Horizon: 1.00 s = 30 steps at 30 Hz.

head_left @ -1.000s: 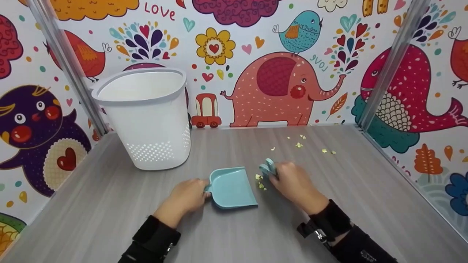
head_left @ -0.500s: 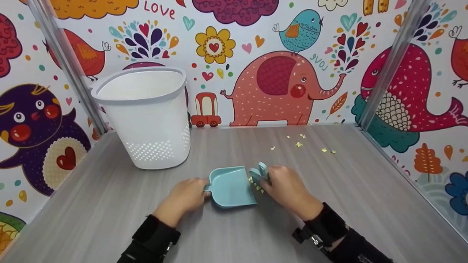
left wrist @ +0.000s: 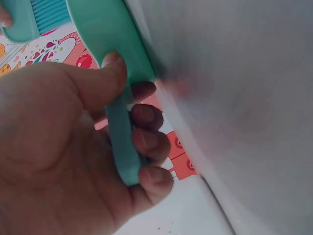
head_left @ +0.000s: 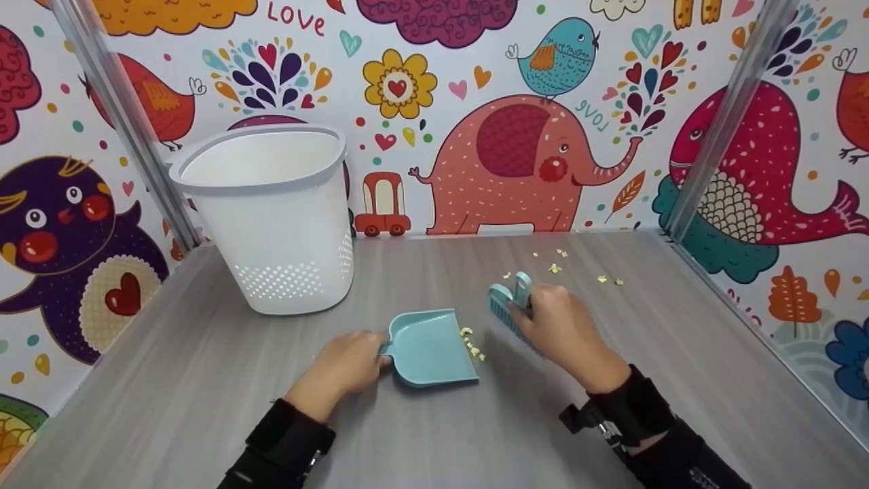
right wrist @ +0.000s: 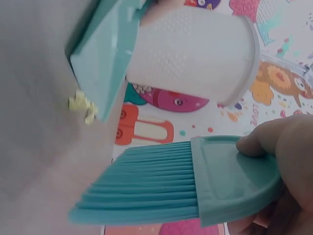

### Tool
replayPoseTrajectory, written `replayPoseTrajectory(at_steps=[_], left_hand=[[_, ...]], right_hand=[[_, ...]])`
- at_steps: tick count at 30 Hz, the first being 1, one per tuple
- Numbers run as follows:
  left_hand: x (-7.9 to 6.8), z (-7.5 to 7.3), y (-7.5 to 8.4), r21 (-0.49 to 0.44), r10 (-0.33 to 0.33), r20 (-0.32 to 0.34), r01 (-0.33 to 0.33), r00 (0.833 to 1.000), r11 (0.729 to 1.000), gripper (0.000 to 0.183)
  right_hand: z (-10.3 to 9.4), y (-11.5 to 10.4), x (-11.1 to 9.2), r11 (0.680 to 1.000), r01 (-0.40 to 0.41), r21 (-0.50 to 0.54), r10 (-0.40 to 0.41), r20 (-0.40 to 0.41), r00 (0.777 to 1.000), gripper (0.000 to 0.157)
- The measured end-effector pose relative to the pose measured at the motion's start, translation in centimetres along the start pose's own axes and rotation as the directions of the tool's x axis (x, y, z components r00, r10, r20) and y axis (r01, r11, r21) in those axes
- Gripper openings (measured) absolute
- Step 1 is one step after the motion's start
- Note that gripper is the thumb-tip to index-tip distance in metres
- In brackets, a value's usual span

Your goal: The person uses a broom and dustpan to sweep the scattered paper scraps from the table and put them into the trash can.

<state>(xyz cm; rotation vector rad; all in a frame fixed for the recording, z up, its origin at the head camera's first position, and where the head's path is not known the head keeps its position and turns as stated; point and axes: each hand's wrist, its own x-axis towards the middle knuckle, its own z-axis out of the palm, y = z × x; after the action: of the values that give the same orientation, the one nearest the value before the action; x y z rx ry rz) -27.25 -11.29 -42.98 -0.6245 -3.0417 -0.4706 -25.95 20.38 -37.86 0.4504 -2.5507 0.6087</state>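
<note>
A teal dustpan (head_left: 431,350) lies on the table with its wide lip facing right. My left hand (head_left: 345,367) grips its handle (left wrist: 122,142), fingers curled round it and thumb on top. Along the lip, just outside the pan, sit several small yellow scraps (head_left: 473,345). To the right, my right hand (head_left: 563,333) holds a teal hand brush (right wrist: 230,176) by its head. In the right wrist view its bristles (right wrist: 142,183) point away from the hand, apart from the scraps.
A white bin (head_left: 285,231) with a perforated lower part stands at the back left. More yellow scraps (head_left: 555,269) are scattered toward the back right of the table (head_left: 434,441). Patterned walls with metal corner posts (head_left: 726,129) enclose the table.
My right hand first brought the brush left, pushing the scraps against the dustpan's lip. It then drew back right and up, leaving them there. My left hand and the dustpan stayed put.
</note>
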Motion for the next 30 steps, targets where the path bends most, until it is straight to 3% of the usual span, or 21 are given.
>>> replayPoseTrajectory(at_steps=[9, 15, 23, 30], left_hand=[[0.1, 0.2, 0.0, 0.009, -0.006, 0.010, 0.006, 1.000, 1.000, 0.013], [0.0, 0.2, 0.0, 0.013, -0.013, 0.011, 0.013, 1.000, 1.000, 0.019], [0.0, 0.0, 0.0, -0.001, 0.009, -0.007, -0.009, 1.000, 1.000, 0.012], [0.0, -0.1, 0.0, -0.005, 0.010, -0.004, -0.010, 1.000, 1.000, 0.013]], right_hand=[[0.7, 2.0, 0.2, 0.994, -0.034, -0.104, 0.040, 0.065, 0.997, 0.039], [2.0, 0.3, -0.6, 0.993, 0.035, -0.111, -0.024, 0.093, 0.995, 0.044], [2.9, -1.8, -1.6, 0.981, 0.168, -0.098, -0.162, 0.064, 0.985, 0.052], [3.1, -3.1, -2.2, 0.981, 0.189, -0.047, -0.185, 0.078, 0.980, 0.044]])
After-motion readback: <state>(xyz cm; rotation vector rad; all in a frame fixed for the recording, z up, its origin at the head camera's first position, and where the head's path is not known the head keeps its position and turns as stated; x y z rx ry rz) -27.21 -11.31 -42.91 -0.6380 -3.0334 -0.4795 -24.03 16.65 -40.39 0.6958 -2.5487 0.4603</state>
